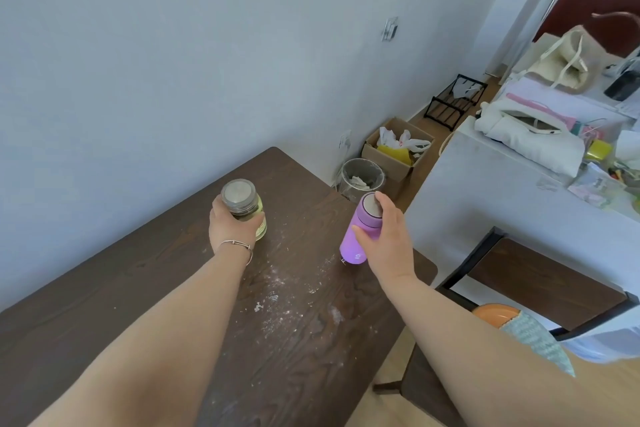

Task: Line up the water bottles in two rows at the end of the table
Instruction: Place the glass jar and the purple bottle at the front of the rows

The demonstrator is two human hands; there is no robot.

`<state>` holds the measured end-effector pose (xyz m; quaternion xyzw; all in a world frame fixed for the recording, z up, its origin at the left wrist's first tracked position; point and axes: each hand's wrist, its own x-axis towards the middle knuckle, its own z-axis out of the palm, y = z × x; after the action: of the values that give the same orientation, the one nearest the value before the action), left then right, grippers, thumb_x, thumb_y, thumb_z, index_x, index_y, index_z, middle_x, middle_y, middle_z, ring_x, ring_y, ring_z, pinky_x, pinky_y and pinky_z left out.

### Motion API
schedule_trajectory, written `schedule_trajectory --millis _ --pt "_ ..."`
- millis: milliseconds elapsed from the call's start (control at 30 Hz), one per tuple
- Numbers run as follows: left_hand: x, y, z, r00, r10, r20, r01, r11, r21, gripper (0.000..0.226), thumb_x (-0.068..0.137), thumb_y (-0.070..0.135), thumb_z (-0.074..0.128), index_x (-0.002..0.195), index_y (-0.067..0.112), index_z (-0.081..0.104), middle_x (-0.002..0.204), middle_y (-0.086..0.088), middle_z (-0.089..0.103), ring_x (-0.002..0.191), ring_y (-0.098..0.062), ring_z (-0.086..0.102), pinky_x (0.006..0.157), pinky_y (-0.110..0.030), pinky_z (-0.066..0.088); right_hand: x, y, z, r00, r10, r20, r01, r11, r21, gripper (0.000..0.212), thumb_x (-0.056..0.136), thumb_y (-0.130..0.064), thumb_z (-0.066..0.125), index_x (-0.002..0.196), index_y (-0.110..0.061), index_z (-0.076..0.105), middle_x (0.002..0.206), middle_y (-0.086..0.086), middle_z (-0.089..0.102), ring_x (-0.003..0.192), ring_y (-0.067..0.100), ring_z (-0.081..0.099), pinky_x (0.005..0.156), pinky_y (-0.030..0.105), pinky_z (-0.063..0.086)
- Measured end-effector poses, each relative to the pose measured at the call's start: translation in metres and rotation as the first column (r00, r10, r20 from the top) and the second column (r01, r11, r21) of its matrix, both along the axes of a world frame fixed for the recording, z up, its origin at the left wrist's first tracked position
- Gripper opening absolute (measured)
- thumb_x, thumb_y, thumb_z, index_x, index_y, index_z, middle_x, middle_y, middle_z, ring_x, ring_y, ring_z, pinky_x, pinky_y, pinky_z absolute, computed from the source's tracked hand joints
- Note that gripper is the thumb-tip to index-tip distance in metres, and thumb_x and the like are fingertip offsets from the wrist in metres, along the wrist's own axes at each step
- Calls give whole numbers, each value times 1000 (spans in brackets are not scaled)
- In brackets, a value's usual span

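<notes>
Forearms: 2 bare arms reach forward from the bottom edge over the table [104, 340], a thin bracelet [239, 245] on the left wrist.
Table: dark wood grain, with pale powdery smudges [277, 298] scattered between the arms.
Left hand [231, 222]: grip wrapped around the clear bottle [247, 210], fingers curled over its side just below the lid.
Clear bottle: upright on the table, yellowish glass, wide silver lid facing up; it stands toward the far end, left of centre.
Right hand [386, 236]: grip closed on the purple bottle [358, 236], thumb across its front, fingertips reaching over the cap.
Purple bottle: near the table's right edge, leaning slightly, base at or just above the surface; I cannot tell whether it touches. It is well apart from the clear bottle.
Chair [540, 281]: dark seat just beside the table on the right.
Floor beyond: a bin [362, 180] and a cardboard box [398, 149] past the table's far corner, near the wall.
</notes>
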<state>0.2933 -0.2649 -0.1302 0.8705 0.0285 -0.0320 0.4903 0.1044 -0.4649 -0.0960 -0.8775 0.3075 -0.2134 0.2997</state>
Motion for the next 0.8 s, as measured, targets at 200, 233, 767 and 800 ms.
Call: schedule_trajectory --millis 200,233,767,800 --pt "-62 14 32 1000 14 25 -14 1000 -20 80 63 38 82 131 26 42 125 1 57 111 -26 57 92 -41 48 -29 13 26 993 88 78 -90 996 23 78 82 -32 78 145 -32 32 143 0 45 124 19 53 92 27 51" --pt "-75 19 37 999 23 31 -22 999 -24 79 63 38 82 130 26 42 124 1 58 110 -26 57 91 -41 48 -36 16 31 991 105 82 -107 994 21 77 82 -32 78 145 -32 32 143 0 45 124 19 53 92 25 49" --pt "-278 141 93 969 248 24 -248 968 23 74 67 34 82 129 27 42 123 5 58 106 -22 55 76 -32 42 -124 126 66 905 389 171 -415 896 155 69 85 -25 71 140 -41 34 130 -5 48 108 18 54 80 31 42" --pt "-283 147 95 966 256 27 -257 966 28 74 67 34 82 129 26 42 123 5 58 106 -22 55 76 -31 42 -125 130 66 904 393 167 -419 892 167 69 84 -25 71 140 -41 34 129 -5 48 108 19 54 80 31 42"
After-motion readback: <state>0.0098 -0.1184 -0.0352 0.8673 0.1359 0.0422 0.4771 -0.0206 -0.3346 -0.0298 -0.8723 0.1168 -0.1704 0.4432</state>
